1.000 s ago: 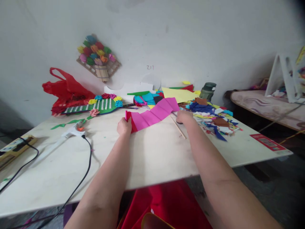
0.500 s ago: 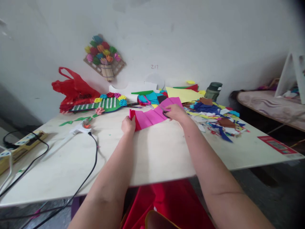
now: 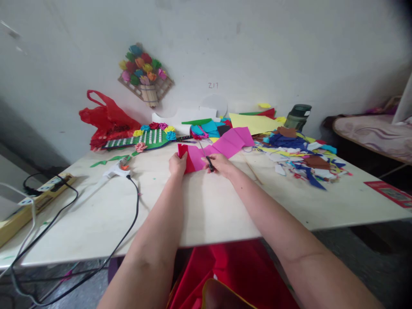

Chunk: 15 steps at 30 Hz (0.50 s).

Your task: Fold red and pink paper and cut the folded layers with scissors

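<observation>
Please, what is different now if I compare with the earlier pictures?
The right hand, with the scissors, has moved left along the pink paper, close to the left hand. The left hand still grips the red paper. The glue gun and bottle stayed in place.

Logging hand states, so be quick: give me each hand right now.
Left hand: closed, holding the red paper at the left end of the pink paper.
Right hand: closed, holding black-handled scissors.
</observation>
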Motion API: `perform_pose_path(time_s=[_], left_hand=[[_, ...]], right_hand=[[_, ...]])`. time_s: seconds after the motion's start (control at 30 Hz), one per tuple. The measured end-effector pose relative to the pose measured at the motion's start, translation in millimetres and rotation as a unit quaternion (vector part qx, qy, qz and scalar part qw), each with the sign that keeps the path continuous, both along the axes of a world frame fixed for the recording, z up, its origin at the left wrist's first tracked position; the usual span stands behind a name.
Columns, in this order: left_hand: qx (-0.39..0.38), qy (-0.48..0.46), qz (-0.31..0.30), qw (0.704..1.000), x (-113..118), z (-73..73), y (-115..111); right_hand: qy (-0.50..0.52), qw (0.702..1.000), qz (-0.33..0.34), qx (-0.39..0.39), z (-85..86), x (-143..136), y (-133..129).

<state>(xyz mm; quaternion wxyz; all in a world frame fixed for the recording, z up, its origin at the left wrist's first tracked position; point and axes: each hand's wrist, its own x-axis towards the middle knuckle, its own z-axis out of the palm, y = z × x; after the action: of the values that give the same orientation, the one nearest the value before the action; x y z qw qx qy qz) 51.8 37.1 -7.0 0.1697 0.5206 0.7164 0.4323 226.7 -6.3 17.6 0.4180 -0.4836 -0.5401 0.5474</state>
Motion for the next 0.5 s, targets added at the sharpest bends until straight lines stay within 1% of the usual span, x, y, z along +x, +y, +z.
perform_pose_path(time_s=[0.17, 0.3, 0.5], left_hand=[[0.036, -0.046, -0.015, 0.998, -2.3, -7.1, 7.3], [0.052, -0.069, -0.020, 0.996, -1.8, -6.4, 6.9], [0.054, -0.095, -0.027, 0.994, -1.7, -6.6, 7.8]], right_hand=[[-0.002, 1.000, 0.013, -0.003, -2.9, 1.3, 0.6], [0.001, 0.998, 0.057, -0.001, -0.4, 7.3, -4.1], [-0.044, 0.993, 0.107, -0.036, 4.2, 19.7, -11.7]])
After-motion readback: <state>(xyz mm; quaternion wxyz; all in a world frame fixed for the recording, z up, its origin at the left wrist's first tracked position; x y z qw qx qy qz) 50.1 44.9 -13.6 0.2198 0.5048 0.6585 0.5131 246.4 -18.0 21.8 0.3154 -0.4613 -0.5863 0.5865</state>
